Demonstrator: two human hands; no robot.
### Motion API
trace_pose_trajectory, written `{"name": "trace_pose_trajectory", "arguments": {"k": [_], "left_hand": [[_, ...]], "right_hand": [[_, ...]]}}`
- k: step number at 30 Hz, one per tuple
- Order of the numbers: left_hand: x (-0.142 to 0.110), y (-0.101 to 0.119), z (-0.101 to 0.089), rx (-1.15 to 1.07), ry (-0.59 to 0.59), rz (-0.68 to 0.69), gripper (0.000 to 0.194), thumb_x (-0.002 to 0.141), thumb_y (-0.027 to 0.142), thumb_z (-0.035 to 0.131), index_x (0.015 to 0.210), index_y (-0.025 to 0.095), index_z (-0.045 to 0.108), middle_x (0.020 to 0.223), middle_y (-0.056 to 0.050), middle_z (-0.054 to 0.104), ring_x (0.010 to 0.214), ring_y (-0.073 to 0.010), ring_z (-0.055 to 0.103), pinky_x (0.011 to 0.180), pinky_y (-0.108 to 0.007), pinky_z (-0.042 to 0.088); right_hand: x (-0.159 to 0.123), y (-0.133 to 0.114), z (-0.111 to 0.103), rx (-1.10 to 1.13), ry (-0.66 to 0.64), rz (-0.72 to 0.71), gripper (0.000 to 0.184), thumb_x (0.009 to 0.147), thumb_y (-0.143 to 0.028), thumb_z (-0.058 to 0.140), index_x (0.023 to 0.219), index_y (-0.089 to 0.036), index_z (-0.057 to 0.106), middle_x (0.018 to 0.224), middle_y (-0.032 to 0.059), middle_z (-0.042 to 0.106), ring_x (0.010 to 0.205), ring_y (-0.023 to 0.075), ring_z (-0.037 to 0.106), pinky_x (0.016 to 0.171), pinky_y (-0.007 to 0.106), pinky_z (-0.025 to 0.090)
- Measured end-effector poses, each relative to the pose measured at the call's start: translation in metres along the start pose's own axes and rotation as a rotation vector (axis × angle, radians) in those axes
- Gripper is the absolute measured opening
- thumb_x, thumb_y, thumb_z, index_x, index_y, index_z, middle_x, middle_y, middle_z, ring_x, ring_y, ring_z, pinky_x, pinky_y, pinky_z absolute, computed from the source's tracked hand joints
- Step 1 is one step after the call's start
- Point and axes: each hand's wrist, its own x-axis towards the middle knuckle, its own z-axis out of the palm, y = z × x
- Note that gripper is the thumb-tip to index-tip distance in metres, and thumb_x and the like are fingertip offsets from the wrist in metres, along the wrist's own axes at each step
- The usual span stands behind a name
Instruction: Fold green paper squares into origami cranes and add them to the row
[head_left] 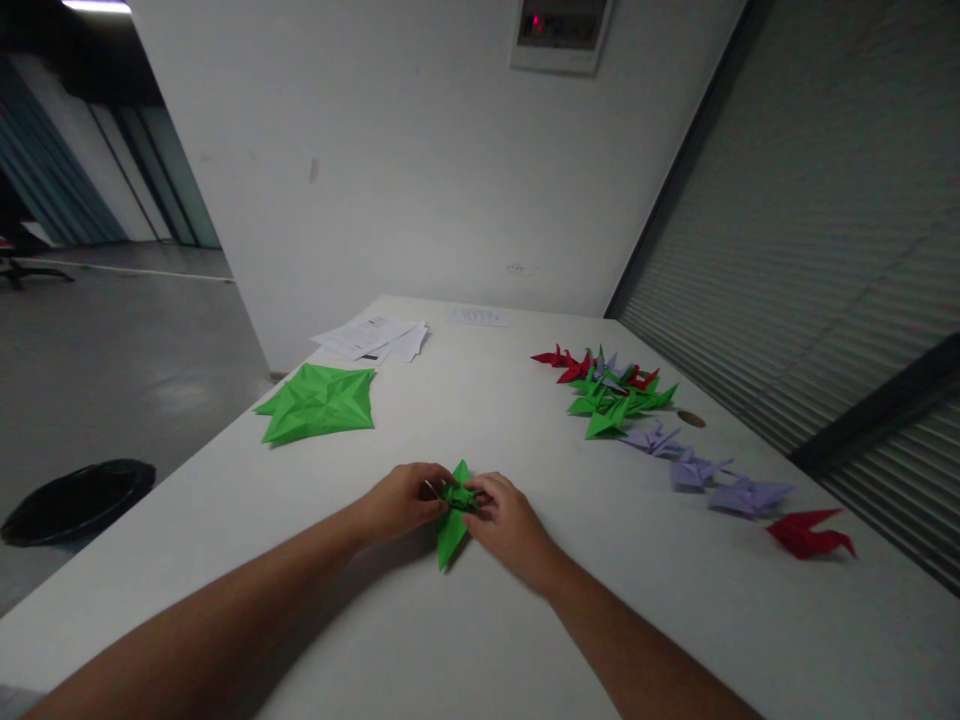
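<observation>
A half-folded green paper piece point(453, 520) lies on the white table point(480, 620) in front of me. My left hand point(401, 500) pinches its middle from the left, fingers closed on the paper. From the right, my right hand point(506, 520) pinches the same spot, fingers pressed together on the fold. The paper's pointed tips stick out above and below my fingers.
A stack of creased green sheets point(321, 402) lies at the left. Red, green and lilac folded cranes point(622, 395) run along the right side, ending in a red crane point(810, 533). White papers point(373, 338) lie at the far edge. A black bin point(75, 500) stands on the floor left.
</observation>
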Motion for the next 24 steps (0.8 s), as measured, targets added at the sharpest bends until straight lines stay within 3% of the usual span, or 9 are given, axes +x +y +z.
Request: {"name": "trace_pose_trajectory", "arguments": {"k": [6, 12, 16, 24], "left_hand": [[0.004, -0.007, 0.008, -0.259, 0.068, -0.04, 0.037, 0.073, 0.023, 0.074, 0.109, 0.017, 0.066, 0.079, -0.002, 0.069, 0.07, -0.0162, 0.061, 0.066, -0.028, 0.045], [0.004, -0.002, 0.01, -0.563, 0.041, -0.05, 0.042, 0.07, 0.026, 0.086, 0.104, 0.016, 0.064, 0.082, -0.003, 0.071, 0.075, -0.0152, 0.064, 0.073, -0.029, 0.046], [0.004, -0.001, 0.012, -0.617, 0.043, -0.027, 0.048, 0.067, 0.026, 0.092, 0.105, 0.016, 0.064, 0.084, -0.003, 0.072, 0.074, -0.0141, 0.065, 0.072, -0.028, 0.046], [0.004, 0.003, 0.014, -0.75, 0.046, -0.017, 0.049, 0.064, 0.029, 0.097, 0.097, 0.015, 0.064, 0.082, -0.002, 0.071, 0.071, -0.0123, 0.065, 0.071, -0.025, 0.048]], "right_hand": [[0.002, -0.001, -0.001, 0.027, 0.069, 0.018, 0.032, 0.074, -0.011, 0.067, 0.104, -0.02, 0.069, 0.109, 0.0073, 0.064, 0.097, 0.0218, 0.069, 0.083, 0.037, 0.062], [0.005, 0.0, -0.002, 0.09, 0.111, 0.059, 0.027, 0.074, -0.017, 0.067, 0.101, -0.019, 0.068, 0.1, 0.0065, 0.072, 0.093, 0.0226, 0.071, 0.084, 0.038, 0.06], [0.006, -0.003, -0.002, 0.215, 0.097, 0.144, 0.027, 0.073, -0.021, 0.07, 0.1, -0.019, 0.068, 0.093, 0.0054, 0.076, 0.086, 0.0221, 0.073, 0.078, 0.035, 0.059], [0.004, -0.009, -0.003, 0.342, 0.11, 0.153, 0.028, 0.072, -0.026, 0.079, 0.098, -0.02, 0.069, 0.085, 0.0025, 0.076, 0.076, 0.0196, 0.072, 0.069, 0.031, 0.057]]}}
